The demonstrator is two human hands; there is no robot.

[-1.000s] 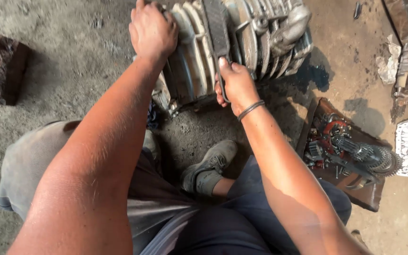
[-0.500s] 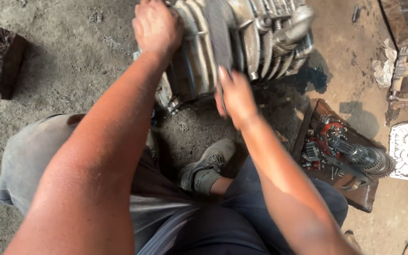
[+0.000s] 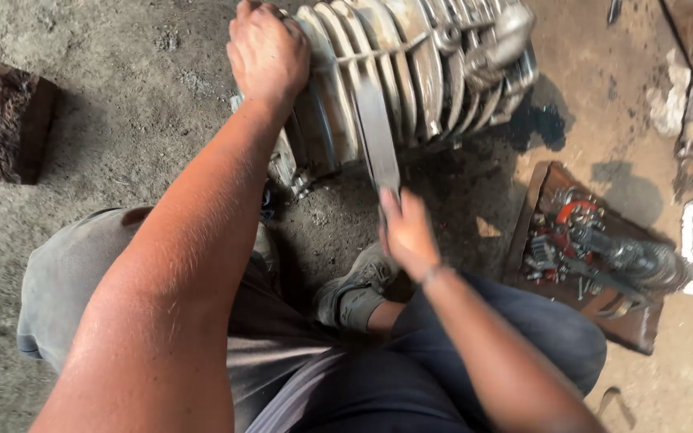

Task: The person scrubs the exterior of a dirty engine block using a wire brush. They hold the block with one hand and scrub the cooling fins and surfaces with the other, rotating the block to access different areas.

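Flat grey metal bar [image 3: 376, 132] running lengthwise up from right hand [image 3: 407, 235], fingers wrapped on its lower end, laid across dusty finned metal engine cylinder [image 3: 427, 72] on dirt floor, left hand [image 3: 268, 54] gripping cylinder's edge.

finned metal engine block [image 3: 411, 80] | grey, grimy, on its side on dirt | flat metal bar [image 3: 376, 132] across fins
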